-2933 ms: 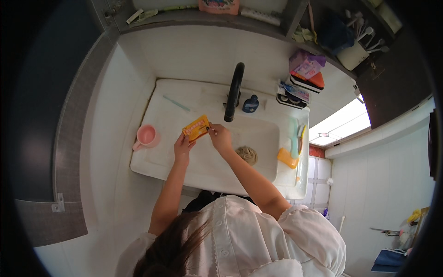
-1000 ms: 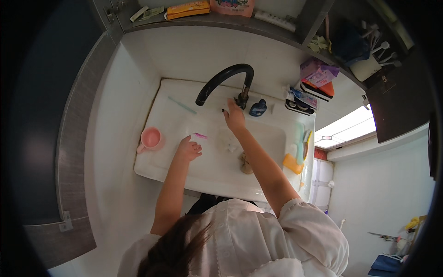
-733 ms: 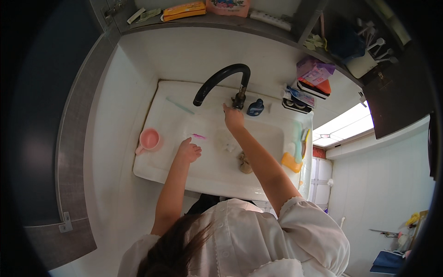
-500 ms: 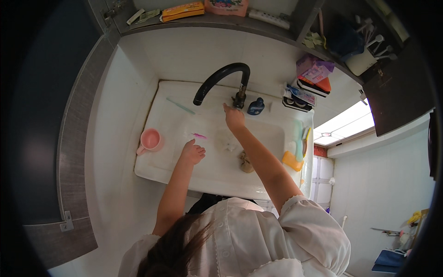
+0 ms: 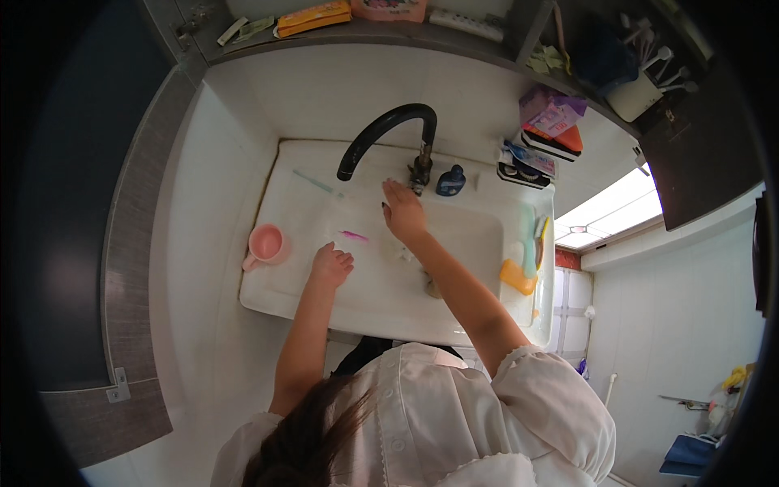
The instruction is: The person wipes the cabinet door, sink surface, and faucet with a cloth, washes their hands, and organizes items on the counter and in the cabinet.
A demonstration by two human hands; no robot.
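Observation:
My right hand (image 5: 403, 209) is over the white sink (image 5: 284, 302), just left of the base of the black tap (image 5: 419, 166). Its fingers are stretched out and nothing is in them. My left hand (image 5: 333, 265) hovers over the left part of the sink, empty, with loosely bent fingers apart. Just beyond it lies a small bright pink stick-like thing (image 5: 354, 236). A pink mug (image 5: 266, 243) stands to its left. Farther back lies a pale green toothbrush (image 5: 315, 181). My right forearm partly hides a brownish lump (image 5: 432, 284) in the basin.
A dark blue bottle (image 5: 451, 182) stands right of the tap. On the right rim are an orange soap dish (image 5: 519, 277) and a yellow-handled brush (image 5: 541, 239). Boxes and a tube (image 5: 527, 162) sit at the back right corner. A dark shelf (image 5: 381, 36) overhangs the back.
My right hand has come off the tap's base, moving slightly left, and its fingers have straightened. My right forearm now covers more of the brownish lump. My left hand has shifted slightly left.

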